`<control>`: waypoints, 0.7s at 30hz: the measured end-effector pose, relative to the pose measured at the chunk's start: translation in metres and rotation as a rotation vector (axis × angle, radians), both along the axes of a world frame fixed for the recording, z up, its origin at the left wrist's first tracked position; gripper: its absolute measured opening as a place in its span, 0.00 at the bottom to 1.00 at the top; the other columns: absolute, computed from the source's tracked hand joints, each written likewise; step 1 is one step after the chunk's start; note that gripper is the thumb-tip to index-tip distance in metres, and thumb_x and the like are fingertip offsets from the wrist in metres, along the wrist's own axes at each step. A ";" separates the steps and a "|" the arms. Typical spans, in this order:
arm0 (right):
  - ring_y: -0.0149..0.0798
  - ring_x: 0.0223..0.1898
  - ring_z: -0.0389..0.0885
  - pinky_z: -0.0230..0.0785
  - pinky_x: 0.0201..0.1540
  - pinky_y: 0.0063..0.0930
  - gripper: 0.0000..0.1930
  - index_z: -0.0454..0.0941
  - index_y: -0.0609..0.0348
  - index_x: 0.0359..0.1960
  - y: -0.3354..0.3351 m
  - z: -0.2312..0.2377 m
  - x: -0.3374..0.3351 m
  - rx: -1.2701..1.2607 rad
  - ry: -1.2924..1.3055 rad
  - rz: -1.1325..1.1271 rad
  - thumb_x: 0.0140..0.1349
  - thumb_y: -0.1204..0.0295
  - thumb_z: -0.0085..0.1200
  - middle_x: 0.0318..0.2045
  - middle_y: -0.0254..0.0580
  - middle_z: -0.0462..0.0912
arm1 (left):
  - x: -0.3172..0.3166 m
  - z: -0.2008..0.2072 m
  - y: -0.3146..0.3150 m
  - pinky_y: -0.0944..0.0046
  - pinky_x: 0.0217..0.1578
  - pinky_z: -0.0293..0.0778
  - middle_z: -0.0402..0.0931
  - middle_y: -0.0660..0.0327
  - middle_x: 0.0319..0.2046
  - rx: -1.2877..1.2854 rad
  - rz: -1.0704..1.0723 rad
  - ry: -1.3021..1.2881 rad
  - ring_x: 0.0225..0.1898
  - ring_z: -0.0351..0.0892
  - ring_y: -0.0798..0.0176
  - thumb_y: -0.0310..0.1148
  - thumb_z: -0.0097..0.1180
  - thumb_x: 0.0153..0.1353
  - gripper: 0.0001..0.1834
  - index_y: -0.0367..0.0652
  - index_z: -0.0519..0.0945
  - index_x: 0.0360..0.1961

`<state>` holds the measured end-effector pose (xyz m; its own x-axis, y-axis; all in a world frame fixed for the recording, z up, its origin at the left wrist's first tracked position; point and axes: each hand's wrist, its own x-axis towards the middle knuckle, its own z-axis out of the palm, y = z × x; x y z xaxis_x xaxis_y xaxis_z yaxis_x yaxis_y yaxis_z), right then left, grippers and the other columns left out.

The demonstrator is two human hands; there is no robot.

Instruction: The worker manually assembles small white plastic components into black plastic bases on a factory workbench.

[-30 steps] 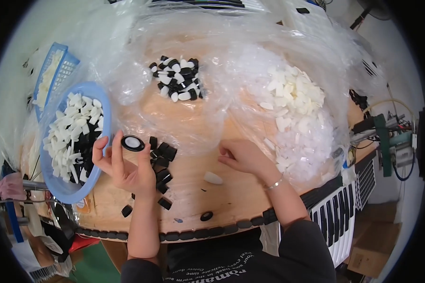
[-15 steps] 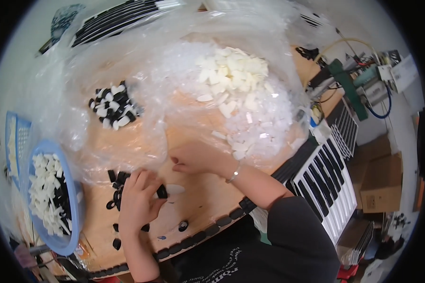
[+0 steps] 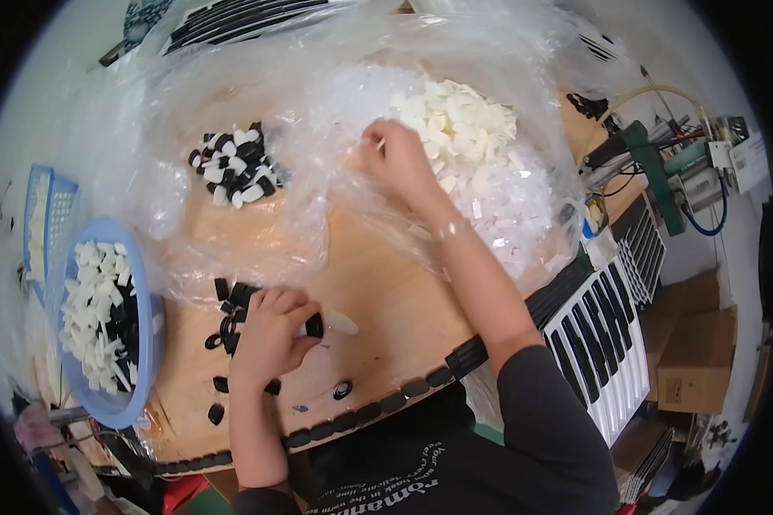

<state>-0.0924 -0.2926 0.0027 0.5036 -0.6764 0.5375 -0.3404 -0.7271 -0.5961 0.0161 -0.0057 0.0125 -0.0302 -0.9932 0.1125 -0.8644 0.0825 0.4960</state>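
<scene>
My left hand rests low over the wooden table with thumb and fingers closed on a small rounded black piece. A flat white oval piece lies just right of it. Small black pieces sit by its knuckles, with a black ring beside its wrist. My right hand is stretched far out above the clear plastic sheeting, at the left side of a pile of thin cream-coloured pieces. Its fingers are curled together; whatever may be between the tips is too small to make out.
Black-and-white pieces are heaped on the plastic sheeting. A blue basin of white and black parts stands left, near a blue basket. On the right are a white tray with black strips, cardboard boxes and a green machine.
My right hand has moved from the middle of the table away from me to the cream pile. My left hand still grips the black piece. The whole view has shifted slightly.
</scene>
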 end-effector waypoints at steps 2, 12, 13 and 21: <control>0.50 0.36 0.81 0.73 0.40 0.39 0.05 0.81 0.61 0.29 -0.032 -0.016 0.012 -0.109 0.074 -0.163 0.52 0.74 0.56 0.32 0.50 0.83 | 0.000 0.008 0.000 0.55 0.51 0.63 0.75 0.59 0.41 -0.054 0.010 0.017 0.49 0.72 0.52 0.28 0.71 0.34 0.27 0.42 0.80 0.42; 0.44 0.33 0.82 0.73 0.36 0.36 0.08 0.80 0.62 0.31 -0.023 -0.026 0.004 -0.284 0.232 -0.166 0.53 0.70 0.59 0.28 0.47 0.82 | 0.013 0.001 -0.003 0.54 0.48 0.69 0.76 0.53 0.41 -0.376 0.253 0.085 0.47 0.73 0.49 0.24 0.69 0.36 0.26 0.37 0.80 0.42; 0.38 0.28 0.79 0.71 0.31 0.31 0.07 0.80 0.62 0.30 0.002 0.001 0.005 -0.045 0.084 -0.039 0.55 0.71 0.59 0.24 0.44 0.80 | 0.015 0.001 0.002 0.54 0.46 0.71 0.77 0.53 0.40 -0.496 0.370 0.095 0.45 0.74 0.49 0.22 0.69 0.37 0.25 0.37 0.80 0.42; 0.35 0.17 0.73 0.63 0.20 0.27 0.06 0.75 0.59 0.28 0.152 0.023 -0.009 -0.088 -0.046 0.508 0.55 0.76 0.61 0.19 0.39 0.73 | -0.001 -0.012 -0.010 0.55 0.42 0.72 0.77 0.55 0.38 -0.726 0.455 0.028 0.42 0.76 0.50 0.23 0.69 0.39 0.27 0.35 0.78 0.46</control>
<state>-0.1009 -0.1403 0.0259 0.7311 -0.3042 0.6107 0.0936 -0.8419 -0.5314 0.0155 -0.0160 0.0002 0.3662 -0.5895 0.7200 -0.8786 0.0358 0.4762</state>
